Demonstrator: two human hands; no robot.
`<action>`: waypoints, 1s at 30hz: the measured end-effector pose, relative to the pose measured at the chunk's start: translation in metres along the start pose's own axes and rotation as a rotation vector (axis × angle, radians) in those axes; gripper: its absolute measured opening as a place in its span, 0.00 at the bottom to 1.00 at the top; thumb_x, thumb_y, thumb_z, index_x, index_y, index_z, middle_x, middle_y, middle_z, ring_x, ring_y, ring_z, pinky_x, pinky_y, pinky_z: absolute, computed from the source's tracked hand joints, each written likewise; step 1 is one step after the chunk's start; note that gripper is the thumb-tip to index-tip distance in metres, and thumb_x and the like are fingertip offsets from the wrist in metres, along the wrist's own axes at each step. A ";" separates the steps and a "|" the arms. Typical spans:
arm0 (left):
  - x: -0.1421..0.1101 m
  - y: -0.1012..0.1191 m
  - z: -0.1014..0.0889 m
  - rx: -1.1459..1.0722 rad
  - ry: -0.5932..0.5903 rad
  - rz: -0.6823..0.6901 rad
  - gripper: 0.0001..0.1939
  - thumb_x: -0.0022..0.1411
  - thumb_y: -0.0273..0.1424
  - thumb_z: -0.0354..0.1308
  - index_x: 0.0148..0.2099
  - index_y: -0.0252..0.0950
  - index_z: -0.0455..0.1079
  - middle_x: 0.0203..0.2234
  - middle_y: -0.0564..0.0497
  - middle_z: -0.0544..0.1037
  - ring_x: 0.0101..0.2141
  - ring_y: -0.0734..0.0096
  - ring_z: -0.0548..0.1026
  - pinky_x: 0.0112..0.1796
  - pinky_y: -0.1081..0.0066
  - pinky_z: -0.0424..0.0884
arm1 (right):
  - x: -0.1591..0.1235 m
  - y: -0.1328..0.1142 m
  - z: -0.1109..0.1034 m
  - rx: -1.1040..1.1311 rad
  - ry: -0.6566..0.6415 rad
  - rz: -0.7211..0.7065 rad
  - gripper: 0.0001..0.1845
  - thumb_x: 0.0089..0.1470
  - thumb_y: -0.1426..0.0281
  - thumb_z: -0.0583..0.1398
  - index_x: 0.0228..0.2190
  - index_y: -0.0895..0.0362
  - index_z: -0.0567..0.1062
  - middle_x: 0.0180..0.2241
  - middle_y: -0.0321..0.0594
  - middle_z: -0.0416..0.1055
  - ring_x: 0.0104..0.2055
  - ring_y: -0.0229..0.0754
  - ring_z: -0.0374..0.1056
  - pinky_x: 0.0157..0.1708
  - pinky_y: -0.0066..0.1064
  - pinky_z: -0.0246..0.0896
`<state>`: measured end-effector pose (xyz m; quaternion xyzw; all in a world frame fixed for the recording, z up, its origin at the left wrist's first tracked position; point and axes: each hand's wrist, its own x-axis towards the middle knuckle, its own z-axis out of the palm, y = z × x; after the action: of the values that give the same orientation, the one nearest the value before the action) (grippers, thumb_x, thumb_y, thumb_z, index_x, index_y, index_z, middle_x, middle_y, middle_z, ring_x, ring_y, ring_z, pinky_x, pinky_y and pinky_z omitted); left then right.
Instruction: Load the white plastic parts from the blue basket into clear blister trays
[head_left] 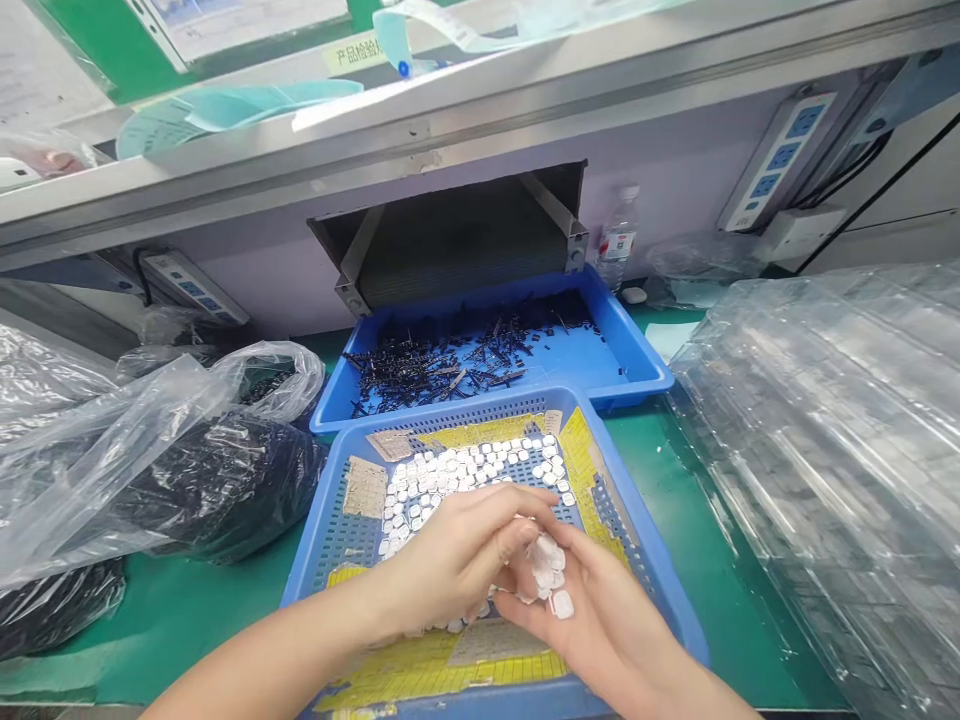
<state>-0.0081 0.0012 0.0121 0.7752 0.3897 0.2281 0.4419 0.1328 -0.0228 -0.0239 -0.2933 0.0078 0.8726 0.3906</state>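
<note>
Over the front blue basket (442, 411), both of my hands are cupped together around several small white rounded-square pieces (546, 566). My right hand (600, 605) is turned palm up with the pieces lying in its curled palm, one of them near the heel of the hand. My left hand (469, 555) curves over from the left, its fingers bent against the right hand and closing in the pile. Some of its fingertips are hidden. Many more white pieces (442, 472) lie spread on the basket's bottom, mostly toward the back and left.
Behind stands a blue tray (634, 365) with black thin parts (420, 370), below a dark chute opening (472, 235). Plastic bags of black parts (217, 480) crowd the left. Stacked clear plastic trays (832, 400) fill the right. A water bottle (617, 240) stands at the back.
</note>
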 end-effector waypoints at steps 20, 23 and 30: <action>0.012 -0.045 0.004 0.834 -0.607 -0.461 0.05 0.52 0.24 0.53 0.34 0.29 0.67 0.29 0.40 0.73 0.31 0.54 0.71 0.29 0.63 0.66 | -0.001 -0.009 -0.002 0.086 0.266 -0.293 0.09 0.41 0.73 0.62 0.17 0.58 0.66 0.19 0.32 0.59 0.19 0.31 0.55 0.14 0.21 0.54; 0.013 -0.024 -0.018 0.705 -0.537 -0.337 0.04 0.55 0.27 0.48 0.34 0.34 0.63 0.25 0.51 0.71 0.26 0.70 0.68 0.25 0.72 0.62 | 0.001 -0.008 -0.002 0.060 0.302 -0.315 0.04 0.44 0.72 0.60 0.24 0.59 0.69 0.25 0.36 0.64 0.25 0.35 0.62 0.20 0.25 0.62; 0.026 0.040 -0.010 0.267 -0.325 0.049 0.08 0.62 0.27 0.42 0.37 0.34 0.62 0.35 0.50 0.68 0.36 0.75 0.66 0.38 0.76 0.62 | 0.003 -0.007 0.000 0.148 0.110 -0.248 0.12 0.51 0.73 0.52 0.21 0.62 0.71 0.22 0.39 0.67 0.23 0.35 0.62 0.23 0.27 0.64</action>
<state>0.0163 0.0147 0.0520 0.8626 0.3211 0.0569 0.3866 0.1362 -0.0161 -0.0239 -0.3100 0.0573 0.7973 0.5148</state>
